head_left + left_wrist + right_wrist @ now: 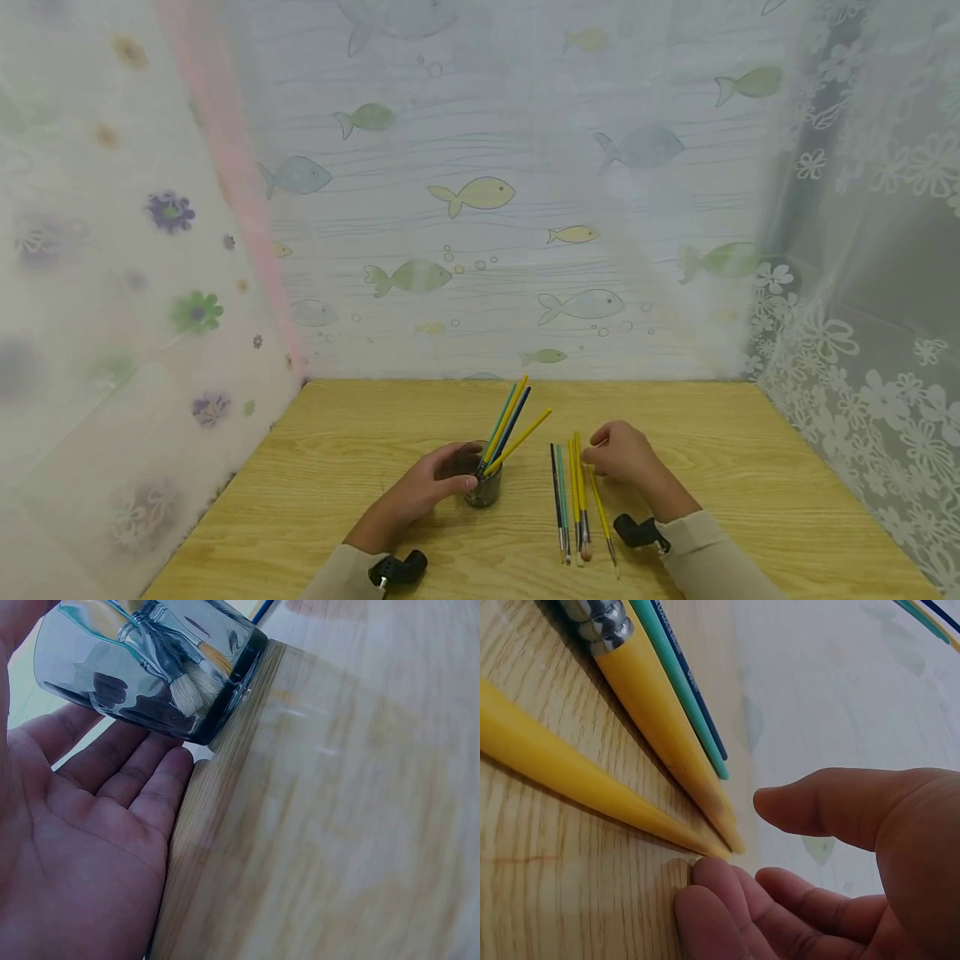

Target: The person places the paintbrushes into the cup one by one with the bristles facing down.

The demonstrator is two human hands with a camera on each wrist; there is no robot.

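Observation:
A dark, see-through glass (483, 497) stands on the table with several paintbrushes (512, 417) in it, bristles down. My left hand (422, 493) holds it from the left, thumb in front and fingers behind. In the left wrist view bristles (187, 694) show through the glass wall. To the right several paintbrushes (576, 475) lie side by side, with black, teal and yellow handles and bristles toward me. A yellow paintbrush (602, 518) lies slanted at their right. My right hand (626, 457) is at its handle end, thumb and fingers apart, fingertips close to the tip.
The wooden table (337, 433) meets a fish-patterned curtain (480, 317) at the back. Flowered curtains (150, 350) hang on both sides. A black wrist mount (401, 569) sits on each forearm.

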